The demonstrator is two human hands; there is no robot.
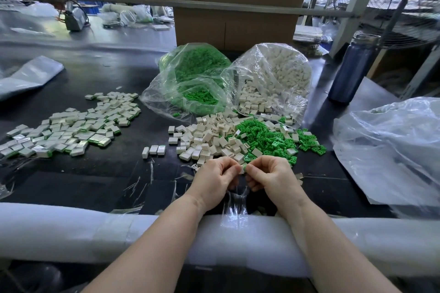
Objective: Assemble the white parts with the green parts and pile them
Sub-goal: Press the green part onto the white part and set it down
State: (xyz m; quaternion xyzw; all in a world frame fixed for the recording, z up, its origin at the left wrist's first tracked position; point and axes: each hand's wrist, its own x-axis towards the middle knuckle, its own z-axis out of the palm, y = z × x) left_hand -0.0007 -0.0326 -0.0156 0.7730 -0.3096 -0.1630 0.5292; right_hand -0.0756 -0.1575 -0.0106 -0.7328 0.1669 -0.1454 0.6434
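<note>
- The left hand point(217, 177) and right hand point(267, 173) met fingertip to fingertip, pinching one small piece point(242, 169) between them, just above the bench point(95, 181).
- Pressing well probably called for squaring green insert to white shell, then squeezing evenly.
- The piece showed white with a green edge, mostly hidden by the fingers.
- Finished units point(71, 126) lay piled far left; loose white shells point(204, 135) and green inserts point(264, 135) lay just ahead.

The fingers of the left hand point(217, 177) and right hand point(270, 175) hide most of the part point(242, 169) pinched between them. The right bag point(390, 150) is cut off by the edge.
</note>
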